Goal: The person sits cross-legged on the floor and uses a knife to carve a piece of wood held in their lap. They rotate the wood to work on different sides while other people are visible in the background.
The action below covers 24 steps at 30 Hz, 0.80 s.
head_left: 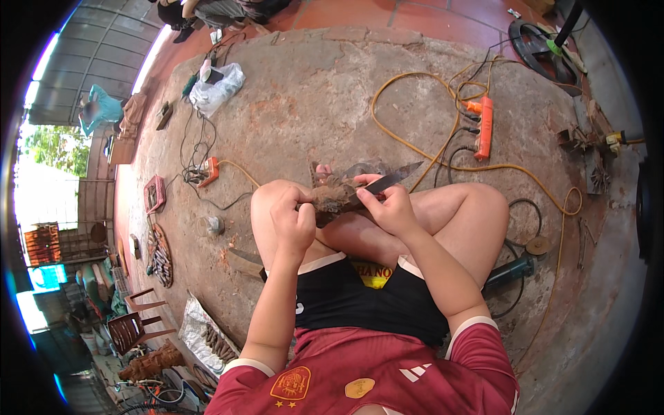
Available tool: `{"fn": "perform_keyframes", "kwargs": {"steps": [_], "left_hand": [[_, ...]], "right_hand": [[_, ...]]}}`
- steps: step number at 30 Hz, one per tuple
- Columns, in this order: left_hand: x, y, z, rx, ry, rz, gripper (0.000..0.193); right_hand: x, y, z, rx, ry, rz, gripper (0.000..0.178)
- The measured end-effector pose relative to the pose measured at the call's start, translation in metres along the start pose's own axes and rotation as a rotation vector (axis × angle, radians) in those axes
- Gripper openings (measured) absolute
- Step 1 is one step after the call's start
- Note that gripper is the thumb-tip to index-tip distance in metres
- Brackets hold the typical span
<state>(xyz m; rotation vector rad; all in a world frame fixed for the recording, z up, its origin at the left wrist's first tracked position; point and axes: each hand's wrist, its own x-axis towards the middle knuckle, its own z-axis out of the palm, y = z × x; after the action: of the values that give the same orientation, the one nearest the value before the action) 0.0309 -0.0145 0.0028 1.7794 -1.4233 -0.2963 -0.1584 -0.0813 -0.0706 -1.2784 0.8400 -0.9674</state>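
Observation:
My left hand (293, 218) is closed on the near left side of a rough brown chunk of wood (333, 194), held above my crossed legs. A knife with a dark, pointed blade (395, 178) is in my right hand (391, 209). Its tip points up and to the right, away from the chunk. The fingers of my right hand sit against the chunk's right side, and the knife's lower end is hidden by that hand and the wood. Part of my foot (323, 168) shows just beyond the chunk.
An orange power strip (485, 128) with a looping yellow cord (415, 75) lies ahead right. A smaller orange power strip (209, 171), a clear plastic bag (218, 90) and a glass jar (211, 225) are to the left. By my right knee lies a teal cylindrical power tool (510, 273).

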Motion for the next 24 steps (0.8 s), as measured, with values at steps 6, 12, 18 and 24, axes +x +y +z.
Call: {"fn": "perform_keyframes", "kwargs": {"steps": [6,12,18,24], "left_hand": [[0.0,0.002,0.0,-0.011,-0.007,-0.028,0.007],[0.001,0.002,0.002,-0.018,-0.005,-0.009,0.007],[0.001,0.0,0.003,-0.035,-0.009,-0.025,0.007],[0.004,0.002,0.003,-0.015,-0.014,0.0,0.007]], "right_hand": [[0.0,0.006,0.005,-0.006,0.035,-0.084,0.015],[0.0,0.01,0.004,-0.015,0.017,-0.121,0.016],[0.001,0.003,0.002,-0.067,-0.043,-0.119,0.016],[0.002,0.011,0.003,-0.011,0.015,-0.162,0.015]]}}
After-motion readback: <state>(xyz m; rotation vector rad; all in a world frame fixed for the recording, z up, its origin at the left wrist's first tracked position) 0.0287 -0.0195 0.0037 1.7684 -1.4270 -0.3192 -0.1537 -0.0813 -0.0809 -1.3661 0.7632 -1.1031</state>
